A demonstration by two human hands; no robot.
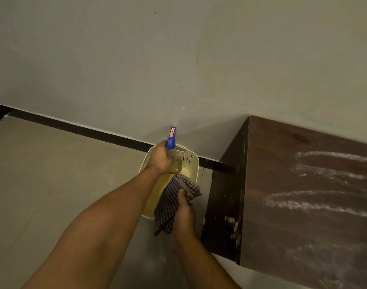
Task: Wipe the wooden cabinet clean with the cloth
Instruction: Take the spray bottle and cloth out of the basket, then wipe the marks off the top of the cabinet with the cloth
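Observation:
The dark wooden cabinet (303,205) fills the right side, its top streaked with white dusty smears. My left hand (160,158) grips a spray bottle (172,151) with a blue nozzle and yellowish liquid, held above a cream basket. Just left of the cabinet's side, my right hand (183,209) clutches a bunched checkered cloth (174,201), which hangs over the basket's near edge. Both hands are apart from the cabinet.
A cream perforated plastic basket (189,159) stands on the tiled floor (53,184) against the wall, beside the cabinet's left side. A dark skirting board (84,129) runs along the grey wall (178,49).

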